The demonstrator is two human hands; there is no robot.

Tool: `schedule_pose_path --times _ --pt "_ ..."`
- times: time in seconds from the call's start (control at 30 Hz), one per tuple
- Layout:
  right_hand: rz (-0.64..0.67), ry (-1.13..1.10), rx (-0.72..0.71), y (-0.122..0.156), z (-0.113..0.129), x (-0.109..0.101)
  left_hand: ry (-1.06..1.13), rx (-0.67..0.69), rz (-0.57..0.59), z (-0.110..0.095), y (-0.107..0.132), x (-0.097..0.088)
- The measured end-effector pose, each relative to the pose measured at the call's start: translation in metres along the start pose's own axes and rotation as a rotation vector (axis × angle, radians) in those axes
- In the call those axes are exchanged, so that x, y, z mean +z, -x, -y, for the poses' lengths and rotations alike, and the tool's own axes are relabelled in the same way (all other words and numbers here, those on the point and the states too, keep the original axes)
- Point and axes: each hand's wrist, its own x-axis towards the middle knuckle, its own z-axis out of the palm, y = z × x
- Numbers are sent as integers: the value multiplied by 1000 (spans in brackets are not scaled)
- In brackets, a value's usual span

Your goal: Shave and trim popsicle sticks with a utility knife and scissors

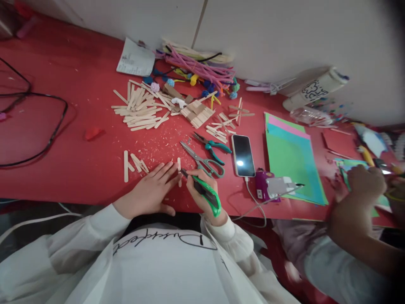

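Note:
My right hand (202, 190) is wrapped round a green box cutter (209, 195), its tip at a short wooden craft stick (179, 164) that lies upright in view on the red table. Flat on the table, fingers stretched out, my left hand (155, 188) has its fingertips against or beside that stick; I cannot tell how firmly they press. Left of it lie a whole craft stick (125, 166) and several cut pieces (139, 163). Grey scissors (204, 162) and teal-handled pliers (213, 146) rest just beyond my right hand, among wood shavings.
Behind sit a pile of craft sticks (139, 107), pink pipe cleaners (199, 65) and a paper note (136, 58). To the right are a phone (243, 155) on a cable, a purple adapter (265, 185), coloured paper sheets (289, 156) and another person's hand (365, 181). A black cable (65, 109) loops at left.

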Motion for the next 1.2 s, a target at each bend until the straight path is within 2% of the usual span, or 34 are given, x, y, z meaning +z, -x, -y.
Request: schedule_pose_path --times 0.3,0.5,0.73,0.83,1.03,1.2 --pt "15 1 0 -37 -10 12 -23 -57 -95 28 -21 -3" --pt "81 -10 20 -61 -14 6 19 36 -58 50 -29 -15" --pt "61 -37 52 -56 -10 12 75 64 -118 55 -32 -19" --pt "18 -58 129 -47 -11 17 92 52 -118 54 -33 -19" --pt "-83 -210 452 -41 -20 24 79 38 -123 53 -33 -17" --pt "-145 -351 559 -53 -20 29 37 21 -88 50 -33 -22"
